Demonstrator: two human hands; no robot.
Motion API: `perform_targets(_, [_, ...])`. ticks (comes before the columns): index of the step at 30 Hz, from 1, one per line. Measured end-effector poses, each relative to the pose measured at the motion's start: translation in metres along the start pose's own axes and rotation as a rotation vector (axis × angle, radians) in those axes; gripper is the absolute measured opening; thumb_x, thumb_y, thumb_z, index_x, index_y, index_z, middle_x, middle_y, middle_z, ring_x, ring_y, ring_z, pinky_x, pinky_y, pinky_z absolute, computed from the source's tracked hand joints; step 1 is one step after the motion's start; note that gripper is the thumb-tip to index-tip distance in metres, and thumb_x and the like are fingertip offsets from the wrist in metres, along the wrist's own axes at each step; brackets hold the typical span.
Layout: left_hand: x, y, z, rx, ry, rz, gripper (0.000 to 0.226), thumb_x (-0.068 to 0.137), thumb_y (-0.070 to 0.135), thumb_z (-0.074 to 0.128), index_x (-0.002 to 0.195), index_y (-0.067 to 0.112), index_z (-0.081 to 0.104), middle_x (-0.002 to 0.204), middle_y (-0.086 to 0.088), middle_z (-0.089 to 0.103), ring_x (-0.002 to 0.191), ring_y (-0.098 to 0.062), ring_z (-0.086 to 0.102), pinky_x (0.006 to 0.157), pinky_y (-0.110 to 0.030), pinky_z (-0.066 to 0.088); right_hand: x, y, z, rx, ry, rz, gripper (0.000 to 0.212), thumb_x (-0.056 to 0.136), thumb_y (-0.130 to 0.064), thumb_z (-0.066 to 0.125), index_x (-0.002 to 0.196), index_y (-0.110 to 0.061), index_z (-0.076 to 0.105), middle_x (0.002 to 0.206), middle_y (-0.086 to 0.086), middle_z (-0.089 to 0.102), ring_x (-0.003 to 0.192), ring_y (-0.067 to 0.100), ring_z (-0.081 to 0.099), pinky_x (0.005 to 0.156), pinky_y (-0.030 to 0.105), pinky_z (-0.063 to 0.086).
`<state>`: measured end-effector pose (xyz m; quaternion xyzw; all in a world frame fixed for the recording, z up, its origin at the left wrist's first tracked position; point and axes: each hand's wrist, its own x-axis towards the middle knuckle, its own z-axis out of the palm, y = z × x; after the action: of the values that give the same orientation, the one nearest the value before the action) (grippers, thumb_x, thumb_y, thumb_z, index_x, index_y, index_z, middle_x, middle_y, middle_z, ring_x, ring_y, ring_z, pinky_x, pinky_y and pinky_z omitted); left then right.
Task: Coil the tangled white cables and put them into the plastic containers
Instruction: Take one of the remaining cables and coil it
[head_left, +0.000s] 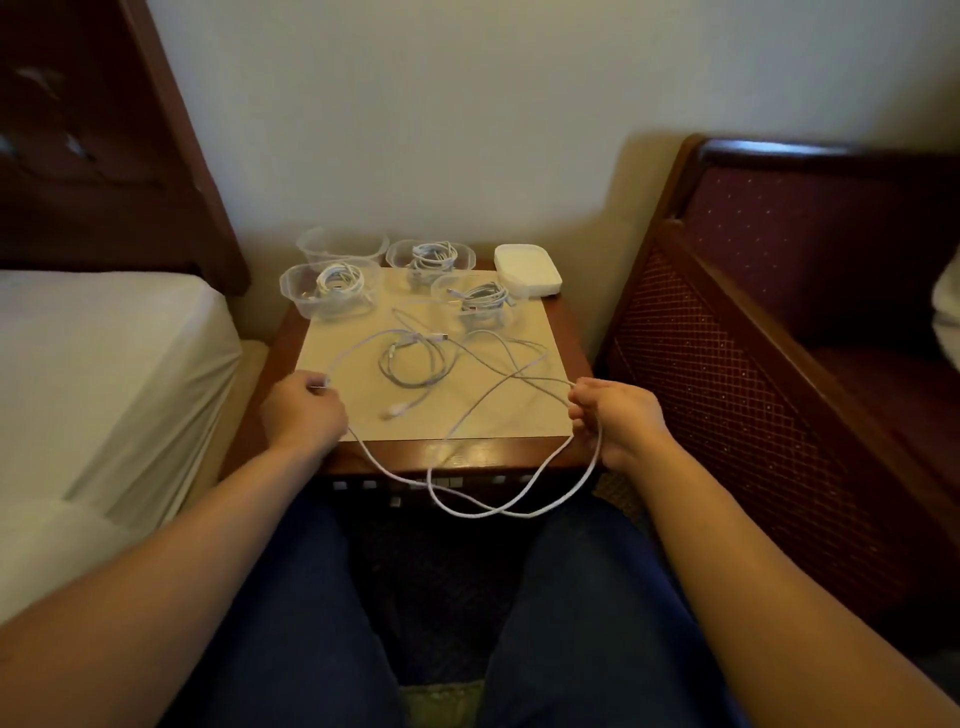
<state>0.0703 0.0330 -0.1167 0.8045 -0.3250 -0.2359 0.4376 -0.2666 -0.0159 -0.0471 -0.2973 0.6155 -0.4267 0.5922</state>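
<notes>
The left hand (303, 411) has its fingers curled in, pinching one end of a long thin white cable (470, 512) near the left edge of the pale beige rectangular mat (540, 410). The right hand (618, 421) is clenched around the same cable at the mat's right edge, with strands running through its fist. Between the two hands the cable droops in two slack loops that cross each other below the front edge of the small dark wooden bedside table (478, 452), hanging above the person's dark blue trousers (291, 623). More of its length trails from the right hand back over the mat in loose crossing curves.

On the middle of the mat lies a second white cable, loosely coiled (410, 364), with one plug end lying free toward the front.

At the back of the table stand four clear round plastic containers. The front left container (291, 291), the back right container (397, 254) and the front right container (441, 291) each hold a coiled white cable. The back left container (343, 244) looks empty. Just right of them sits a white rounded rectangular lidded box (527, 270).

A bed with a white sheet (104, 353) stands to the left, and a dark red patterned wooden-framed chair (779, 312) to the right.
</notes>
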Motion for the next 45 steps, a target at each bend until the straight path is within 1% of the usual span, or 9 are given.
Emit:
perform_targets(7, [-0.079, 0.047, 0.005, 0.015, -0.065, 0.412, 0.039, 0.093, 0.014, 0.065, 0.131, 0.020, 0.058, 0.138, -0.001, 0.047, 0.121, -0.025, 0.055, 0.103, -0.044, 0.048, -0.026, -0.028, 0.021, 0.368, -0.330, 0.113, 0.015, 0.105, -0.013, 0.048, 0.109, -0.010, 0.063, 0.078, -0.005, 0.068, 0.045, 0.001, 0.047, 0.042, 0.016, 0.035])
perform_targets(11, [-0.118, 0.035, 0.012, 0.023, -0.368, 0.807, 0.039, 0.095, 0.049, 0.057, 0.126, 0.026, 0.063, 0.139, 0.008, 0.052, 0.128, -0.009, 0.051, 0.106, -0.034, 0.042, -0.033, -0.034, 0.027, 0.689, -0.394, 0.128, 0.022, 0.106, -0.008, 0.040, 0.117, -0.010, 0.060, 0.084, -0.006, 0.064, 0.051, 0.001, 0.048, 0.045, 0.017, 0.037])
perform_targets(15, [-0.124, 0.018, 0.023, 0.549, -0.345, 1.064, 0.049, 0.087, 0.074, 0.046, 0.123, 0.044, 0.063, 0.165, 0.005, 0.022, 0.152, -0.025, 0.016, 0.115, -0.053, 0.019, -0.034, -0.037, 0.027, 0.863, -0.345, 0.187, 0.036, 0.102, 0.003, 0.036, 0.132, -0.009, 0.052, 0.094, 0.005, 0.067, 0.058, 0.006, 0.054, 0.050, 0.022, 0.044])
perform_targets(21, [-0.125, 0.033, 0.017, 0.586, -0.366, 0.953, 0.043, 0.086, 0.066, 0.047, 0.122, 0.048, 0.061, 0.167, 0.009, 0.011, 0.155, -0.025, -0.005, 0.118, -0.058, 0.007, -0.051, -0.034, 0.038, 0.884, -0.450, 0.213, 0.027, 0.106, -0.003, 0.036, 0.114, 0.002, 0.060, 0.089, 0.007, 0.069, 0.067, 0.009, 0.059, 0.063, 0.024, 0.045])
perform_targets(28, [-0.061, 0.040, -0.020, 1.229, -0.460, 0.577, 0.057, 0.089, 0.074, 0.043, 0.142, 0.050, 0.045, 0.170, 0.000, -0.006, 0.151, -0.038, -0.026, 0.115, -0.069, -0.013, -0.044, -0.043, 0.026, 0.441, -0.286, 0.035, 0.035, 0.105, -0.003, 0.036, 0.137, -0.017, 0.043, 0.096, 0.001, 0.069, 0.052, 0.005, 0.049, 0.053, 0.023, 0.033])
perform_targets(33, [-0.015, 0.034, -0.059, 0.977, -0.159, 0.347, 0.039, 0.091, 0.049, 0.056, 0.130, 0.046, 0.057, 0.163, 0.002, 0.028, 0.152, -0.030, 0.009, 0.118, -0.058, 0.016, -0.029, -0.040, 0.007, 0.424, -0.130, 0.048, 0.027, 0.105, -0.003, 0.035, 0.123, -0.014, 0.052, 0.092, 0.001, 0.066, 0.054, 0.006, 0.041, 0.051, 0.023, 0.027])
perform_targets(37, [-0.037, 0.035, -0.043, 0.704, -0.040, 0.492, 0.032, 0.085, 0.028, 0.065, 0.114, 0.042, 0.064, 0.160, 0.002, 0.034, 0.151, -0.028, 0.016, 0.117, -0.056, 0.016, -0.042, -0.032, 0.019, 0.260, -0.251, 0.112, 0.025, 0.101, -0.004, 0.039, 0.106, -0.005, 0.064, 0.084, -0.002, 0.062, 0.048, 0.004, 0.037, 0.048, 0.021, 0.026])
perform_targets(41, [-0.076, 0.048, -0.015, 0.340, -0.117, 0.832, 0.051, 0.082, 0.015, 0.068, 0.127, 0.034, 0.058, 0.156, 0.005, 0.039, 0.147, -0.020, 0.029, 0.110, -0.052, 0.026, -0.060, -0.032, 0.030, -0.054, -0.400, 0.031, 0.034, 0.092, -0.004, 0.044, 0.116, -0.005, 0.068, 0.072, 0.000, 0.062, 0.047, 0.008, 0.035, 0.045, 0.022, 0.027])
perform_targets(45, [-0.095, 0.076, 0.005, 0.317, -0.279, 0.817, 0.071, 0.093, 0.031, 0.064, 0.153, 0.041, 0.028, 0.165, 0.014, 0.022, 0.154, -0.016, 0.012, 0.115, -0.052, 0.017, -0.069, -0.034, 0.033, -0.235, -0.593, -0.066, 0.038, 0.091, -0.005, 0.044, 0.116, -0.006, 0.072, 0.072, 0.002, 0.057, 0.051, 0.011, 0.035, 0.046, 0.023, 0.027])
